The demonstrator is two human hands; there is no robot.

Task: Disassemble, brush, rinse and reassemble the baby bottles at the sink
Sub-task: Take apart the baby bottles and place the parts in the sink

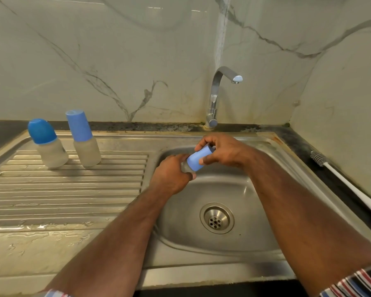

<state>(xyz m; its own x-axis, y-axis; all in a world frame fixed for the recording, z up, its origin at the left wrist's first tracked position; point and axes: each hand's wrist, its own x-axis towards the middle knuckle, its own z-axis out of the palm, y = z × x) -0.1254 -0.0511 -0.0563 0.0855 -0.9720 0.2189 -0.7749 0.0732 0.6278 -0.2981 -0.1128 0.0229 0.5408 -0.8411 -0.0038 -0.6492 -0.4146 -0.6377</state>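
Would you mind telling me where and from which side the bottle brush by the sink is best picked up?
Grip the brush by its long white handle, coming from above. It lies flat on the dark counter against the wall, bristles at the far end, so the near handle is the free part.

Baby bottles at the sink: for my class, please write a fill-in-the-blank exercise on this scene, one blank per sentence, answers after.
1. The number of bottles standing on the draining board is ____.
2. The right hand grips the held bottle's cap, whose colour is ____.
3. The left hand holds this bottle over the ____.
4. The bottle brush lies to the ____ of the basin.

Answers: two; blue; basin; right
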